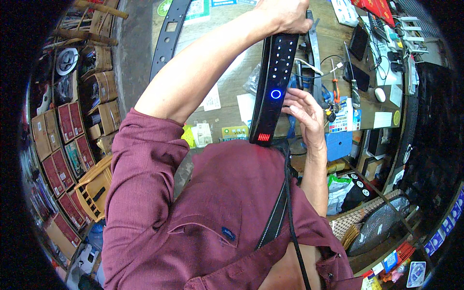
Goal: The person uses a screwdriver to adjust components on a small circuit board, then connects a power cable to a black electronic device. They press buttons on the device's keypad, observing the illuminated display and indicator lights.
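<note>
A long black electronic door lock [272, 77] stands nearly upright before my chest, tilted a little. Its keypad is lit in white, a blue ring glows below the digits, and a red light shows at its lower end. My left hand [286, 15] reaches across from the left and is closed round the lock's upper end. Beside the lock's right edge is my right hand [308, 116], fingers loosely bent and apart, the fingertips at or very close to that edge. Whether they touch it I cannot tell.
On the wooden table [227, 70] lie a black metal plate [170, 36], an orange-handled screwdriver [335, 87], a white mouse [380, 94], black phones and cables. A blue box [339, 146] sits by the table's near edge. Stacked cartons [58, 169] and a wooden chair [94, 188] stand left.
</note>
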`<action>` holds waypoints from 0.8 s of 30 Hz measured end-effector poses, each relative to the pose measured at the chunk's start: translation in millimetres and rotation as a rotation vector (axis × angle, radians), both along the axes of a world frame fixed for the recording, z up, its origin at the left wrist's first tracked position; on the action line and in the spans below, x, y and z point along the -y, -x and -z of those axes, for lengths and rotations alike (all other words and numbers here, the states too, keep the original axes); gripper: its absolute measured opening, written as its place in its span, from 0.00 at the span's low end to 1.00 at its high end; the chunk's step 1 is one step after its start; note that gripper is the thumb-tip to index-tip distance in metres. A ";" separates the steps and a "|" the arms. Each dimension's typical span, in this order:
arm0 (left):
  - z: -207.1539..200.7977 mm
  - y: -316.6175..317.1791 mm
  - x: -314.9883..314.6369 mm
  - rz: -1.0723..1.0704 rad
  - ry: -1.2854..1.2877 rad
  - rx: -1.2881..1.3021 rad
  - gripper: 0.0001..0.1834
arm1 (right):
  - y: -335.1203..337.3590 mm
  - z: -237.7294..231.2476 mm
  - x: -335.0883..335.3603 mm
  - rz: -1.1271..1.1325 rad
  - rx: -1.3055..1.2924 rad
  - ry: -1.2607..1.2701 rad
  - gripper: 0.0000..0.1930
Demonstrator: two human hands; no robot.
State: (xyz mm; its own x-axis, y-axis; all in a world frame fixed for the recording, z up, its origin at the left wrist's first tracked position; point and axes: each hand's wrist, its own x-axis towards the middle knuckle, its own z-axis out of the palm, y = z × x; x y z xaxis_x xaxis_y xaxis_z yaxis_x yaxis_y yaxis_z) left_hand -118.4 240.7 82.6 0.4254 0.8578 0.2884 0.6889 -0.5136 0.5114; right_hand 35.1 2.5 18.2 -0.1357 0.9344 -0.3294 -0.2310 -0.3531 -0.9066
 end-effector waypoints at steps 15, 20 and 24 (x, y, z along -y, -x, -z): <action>1.4 2.6 -1.0 0.026 -0.028 0.000 0.19 | 4.3 -3.6 -2.7 0.000 0.047 -0.015 0.31; 2.8 2.9 -1.8 0.034 -0.015 -0.016 0.18 | 5.4 -4.3 -3.1 0.006 0.020 -0.013 0.30; 2.8 3.3 -2.2 0.041 -0.005 -0.001 0.18 | 5.6 -3.2 -3.0 0.009 -0.009 -0.014 0.28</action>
State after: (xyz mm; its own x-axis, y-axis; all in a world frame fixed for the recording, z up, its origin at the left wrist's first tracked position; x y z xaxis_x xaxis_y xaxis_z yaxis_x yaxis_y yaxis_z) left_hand -121.7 242.8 79.8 0.4602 0.8384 0.2921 0.6682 -0.5437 0.5079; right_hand 29.6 5.4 21.4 -0.1305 0.9400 -0.3153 -0.2424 -0.3386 -0.9092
